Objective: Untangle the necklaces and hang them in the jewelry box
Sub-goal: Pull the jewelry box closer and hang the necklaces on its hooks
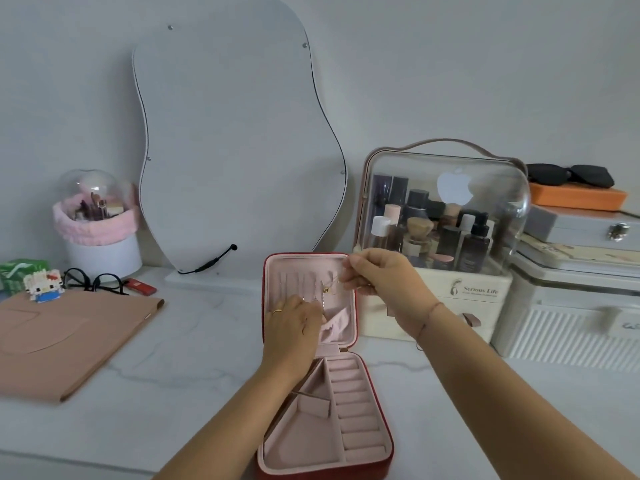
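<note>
Inside the upright lid of the red, pink-lined jewelry box (304, 263), the left hand (294, 320) pinches the thin gold-pendant necklace chain (325, 289) low; the right hand (377, 275), grip closed, holds its top. Best keep it taut while hooking.

A wavy-edged mirror (239, 140) leans on the white marble worktop (173, 358); left of it lie black-framed glasses (93, 281) and a tan folder (65, 337), right a clear-domed cosmetics case (446, 216).

Your red jewellery box (301, 441) is lined with matt pink velvety cloth; the thin necklace (325, 289) glints like gold metal; your white marble-look tabletop (190, 341) looks smooth.
</note>
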Tool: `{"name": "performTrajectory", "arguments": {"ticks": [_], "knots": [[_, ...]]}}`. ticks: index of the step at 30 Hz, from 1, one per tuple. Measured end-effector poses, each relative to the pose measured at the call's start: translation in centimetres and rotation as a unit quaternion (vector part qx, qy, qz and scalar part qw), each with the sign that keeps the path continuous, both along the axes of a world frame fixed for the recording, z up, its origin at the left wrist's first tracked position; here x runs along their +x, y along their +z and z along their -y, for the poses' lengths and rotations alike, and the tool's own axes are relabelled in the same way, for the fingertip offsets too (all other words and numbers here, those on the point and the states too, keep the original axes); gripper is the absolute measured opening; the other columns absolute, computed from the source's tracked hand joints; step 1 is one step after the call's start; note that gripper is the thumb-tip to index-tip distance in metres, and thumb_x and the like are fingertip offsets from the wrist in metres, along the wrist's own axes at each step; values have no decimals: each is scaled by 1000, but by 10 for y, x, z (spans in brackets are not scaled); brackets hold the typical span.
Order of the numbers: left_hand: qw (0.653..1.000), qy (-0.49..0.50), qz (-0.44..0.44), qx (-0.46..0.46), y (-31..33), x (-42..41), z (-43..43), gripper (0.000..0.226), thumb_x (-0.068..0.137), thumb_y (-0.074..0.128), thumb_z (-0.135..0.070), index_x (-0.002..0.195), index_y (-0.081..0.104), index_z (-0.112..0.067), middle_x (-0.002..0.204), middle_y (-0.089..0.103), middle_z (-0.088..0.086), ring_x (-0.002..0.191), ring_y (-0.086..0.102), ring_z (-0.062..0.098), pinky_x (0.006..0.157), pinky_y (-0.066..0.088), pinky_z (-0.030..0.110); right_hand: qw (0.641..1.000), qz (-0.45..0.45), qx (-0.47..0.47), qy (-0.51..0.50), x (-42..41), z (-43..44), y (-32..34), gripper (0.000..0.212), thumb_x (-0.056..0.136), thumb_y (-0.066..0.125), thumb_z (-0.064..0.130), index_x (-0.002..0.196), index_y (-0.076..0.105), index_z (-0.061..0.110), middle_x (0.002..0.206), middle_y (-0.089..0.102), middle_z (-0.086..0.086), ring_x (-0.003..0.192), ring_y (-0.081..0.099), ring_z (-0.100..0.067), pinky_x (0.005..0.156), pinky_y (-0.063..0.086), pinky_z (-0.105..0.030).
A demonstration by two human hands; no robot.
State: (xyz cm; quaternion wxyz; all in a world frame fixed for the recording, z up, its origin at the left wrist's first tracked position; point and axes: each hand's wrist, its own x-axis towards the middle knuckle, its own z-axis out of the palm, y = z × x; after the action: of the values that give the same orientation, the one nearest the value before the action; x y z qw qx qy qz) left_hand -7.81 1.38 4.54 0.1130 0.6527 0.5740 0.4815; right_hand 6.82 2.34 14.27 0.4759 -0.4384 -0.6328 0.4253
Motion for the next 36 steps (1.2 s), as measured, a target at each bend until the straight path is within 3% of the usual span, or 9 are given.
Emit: {"name": "performTrajectory", "arguments": {"ticks": [8, 16, 19, 21, 24, 27, 30, 33, 36], "knots": [[998, -7, 68, 16, 1, 1, 2, 59, 79, 22, -48, 70, 60, -3, 77, 59, 7, 83, 52, 29, 79, 43, 49, 998, 65, 7, -26, -13, -22, -32, 17, 96, 49, 3, 93, 65, -1, 74, 67, -7, 55, 60, -8, 53, 47, -14], [999, -10, 48, 25, -1, -2, 2, 61, 81, 21, -49, 71, 62, -5, 78, 58, 5, 82, 53, 27, 78, 43, 48, 985, 154, 54, -59, -6, -23, -40, 16, 93, 51, 4, 93, 67, 9, 71, 69, -2, 58, 62, -8, 67, 53, -21], [999, 0, 45, 13, -2, -2, 2, 64, 80, 21, -51, 72, 63, -3, 79, 57, 5, 85, 50, 22, 81, 41, 41, 984, 139, 65, -92, -2, -17, -48, 18, 92, 52, 5, 91, 66, 16, 75, 68, -1, 67, 63, -12, 72, 53, -24], [996, -2, 86, -6, 0, -3, 3, 55, 84, 30, -47, 72, 65, -6, 81, 59, 1, 85, 52, 14, 80, 41, 33, 979, 141, 69, -131, 2, -9, -58, 16, 91, 54, 8, 95, 66, 18, 85, 67, 1, 78, 62, -11, 74, 51, -19], [988, -32, 145, -32, 8, -11, 14, 31, 94, 44, -22, 73, 68, -21, 90, 61, -5, 89, 54, 0, 76, 37, 14, 977, 146, 50, -150, 7, 7, -82, 20, 92, 57, 14, 111, 59, 18, 108, 58, 0, 93, 55, -9, 83, 44, -19], [977, 28, 213, 4, 9, -28, 37, 20, 93, 49, -17, 88, 65, -27, 107, 60, -7, 100, 54, 3, 80, 35, 11, 983, 141, -20, -116, 10, 27, -104, 37, 95, 54, 22, 131, 45, 19, 124, 49, 4, 110, 47, -8, 90, 34, -18], [961, 57, 241, -120, -15, -43, 67, 29, 97, 45, -28, 125, 53, -23, 131, 46, -9, 122, 44, 9, 98, 31, 22, 988, 106, -80, -84, 14, 54, -119, 44, 98, 48, 20, 140, 38, 19, 131, 46, 7, 118, 43, -4, 95, 30, -18], [950, -2, 252, -183, -35, -37, 97, 21, 97, 45, -44, 112, 56, -35, 117, 55, -20, 107, 49, -8, 93, 34, 16, 991, 54, -93, -73, 15, 84, -127, 40, 98, 47, 12, 135, 44, 26, 130, 53, 12, 110, 52, 4, 92, 34, -12], [936, -42, 291, -194, -35, -27, 103, 27, 95, 45, -48, 121, 49, -46, 117, 52, -30, 106, 46, -14, 94, 31, 21, 993, 17, -97, -64, 3, 95, -129, 40, 96, 49, 12, 132, 45, 29, 129, 52, 16, 91, 53, 21, 76, 38, -1]]}}
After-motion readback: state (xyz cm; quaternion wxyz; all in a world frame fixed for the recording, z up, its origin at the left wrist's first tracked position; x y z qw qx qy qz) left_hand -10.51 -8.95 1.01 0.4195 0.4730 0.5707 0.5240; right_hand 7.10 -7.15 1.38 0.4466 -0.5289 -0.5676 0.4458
